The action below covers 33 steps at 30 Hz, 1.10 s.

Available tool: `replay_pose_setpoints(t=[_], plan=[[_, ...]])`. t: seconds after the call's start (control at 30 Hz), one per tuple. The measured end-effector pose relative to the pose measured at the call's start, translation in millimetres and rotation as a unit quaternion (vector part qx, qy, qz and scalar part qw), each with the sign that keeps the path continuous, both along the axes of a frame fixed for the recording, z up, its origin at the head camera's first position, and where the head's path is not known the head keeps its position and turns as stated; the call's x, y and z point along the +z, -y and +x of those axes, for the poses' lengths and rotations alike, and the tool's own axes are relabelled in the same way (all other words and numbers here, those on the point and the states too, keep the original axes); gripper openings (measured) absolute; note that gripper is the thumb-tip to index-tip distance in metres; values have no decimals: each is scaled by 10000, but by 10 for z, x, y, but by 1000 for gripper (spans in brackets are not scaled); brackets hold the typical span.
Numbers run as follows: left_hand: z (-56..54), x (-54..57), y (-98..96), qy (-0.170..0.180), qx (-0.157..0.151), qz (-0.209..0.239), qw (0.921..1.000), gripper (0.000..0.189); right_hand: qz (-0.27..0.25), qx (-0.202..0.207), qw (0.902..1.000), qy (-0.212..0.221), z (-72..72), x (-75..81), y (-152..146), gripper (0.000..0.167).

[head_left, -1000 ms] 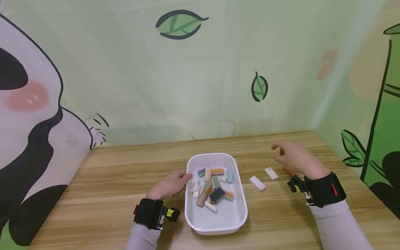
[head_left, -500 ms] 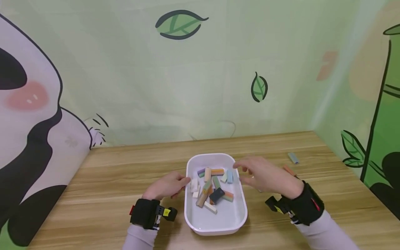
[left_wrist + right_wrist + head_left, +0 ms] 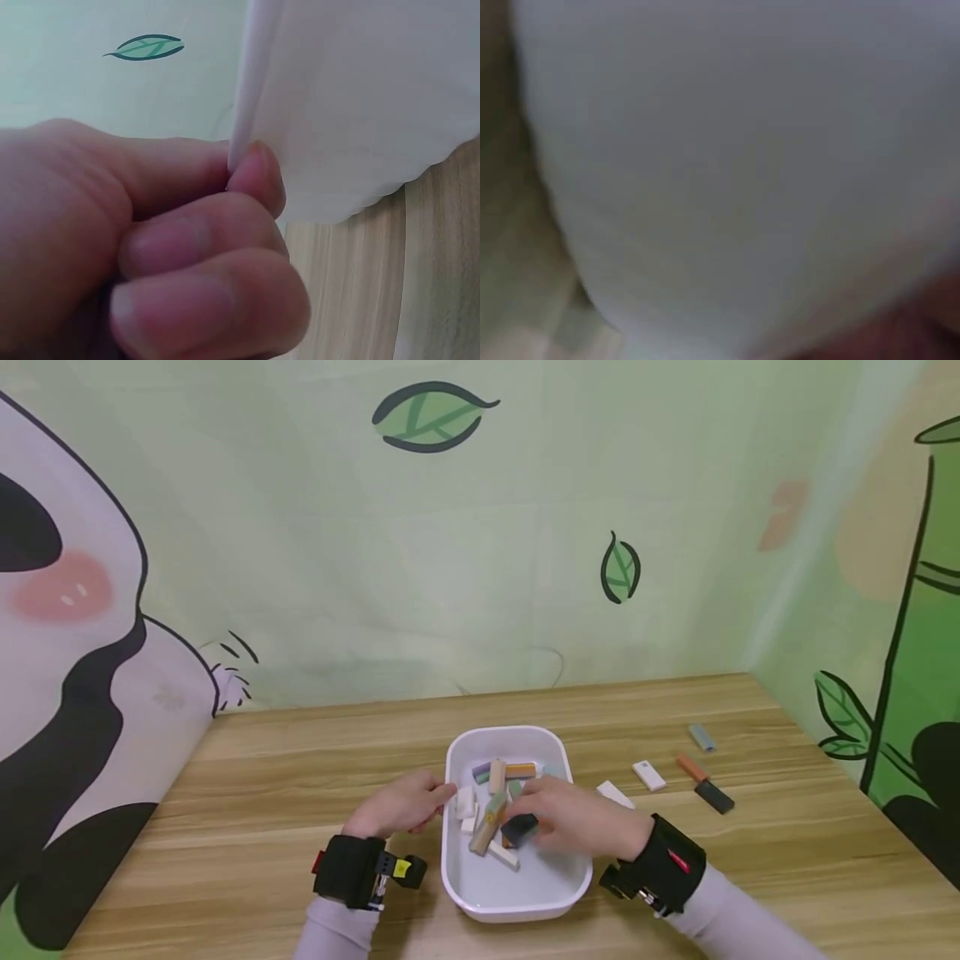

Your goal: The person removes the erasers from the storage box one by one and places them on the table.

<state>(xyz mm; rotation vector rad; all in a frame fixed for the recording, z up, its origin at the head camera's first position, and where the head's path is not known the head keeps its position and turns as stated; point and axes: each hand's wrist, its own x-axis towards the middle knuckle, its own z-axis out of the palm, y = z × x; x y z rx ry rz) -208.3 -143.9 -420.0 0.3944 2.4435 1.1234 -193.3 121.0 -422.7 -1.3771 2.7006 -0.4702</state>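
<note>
Head view: right hand [image 3: 573, 817] has moved inside the white tub [image 3: 504, 893]

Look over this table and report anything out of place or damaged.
Nothing looks spilled or damaged. Blocks lie jumbled inside the white tub, while at least five others lie scattered on the table to its right; apart from the rest, they may look out of place.

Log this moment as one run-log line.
left hand: pinching white tub at rim | right hand: over tub, by dark block, grip unclear | outside tub: two white blocks, orange block, black block, gray block
</note>
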Motion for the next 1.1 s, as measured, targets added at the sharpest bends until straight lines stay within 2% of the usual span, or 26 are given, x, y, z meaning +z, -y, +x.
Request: replay_pose_setpoints(t=[0.17, 0.23, 0.33, 0.5, 0.7, 1.1], plan=[[-3, 13, -17, -56, 27, -153, 9999, 37, 371, -266, 9975, -539, 6, -167, 67, 46], [-9, 19, -32, -80, 19, -198, 9998, 37, 446, -390, 9963, -626, 16, -196, 87, 47], [-18, 24, -42, -66, 56, -219, 9997, 37, 481, -482, 9951, -719, 32, -215, 108, 42], [-27, 23, -23, -26, 115, -242, 9996, 36, 309, -405, 9951, -852, 29, -220, 138, 31], [-4, 4, -11, -61, 195, -336, 9992, 34, 256, -329, 9959, -803, 46, -212, 155, 29], [8, 8, 2, -17, 80, -341, 9994, 33, 172, -373, 9968, -690, 60, -209, 169, 27]])
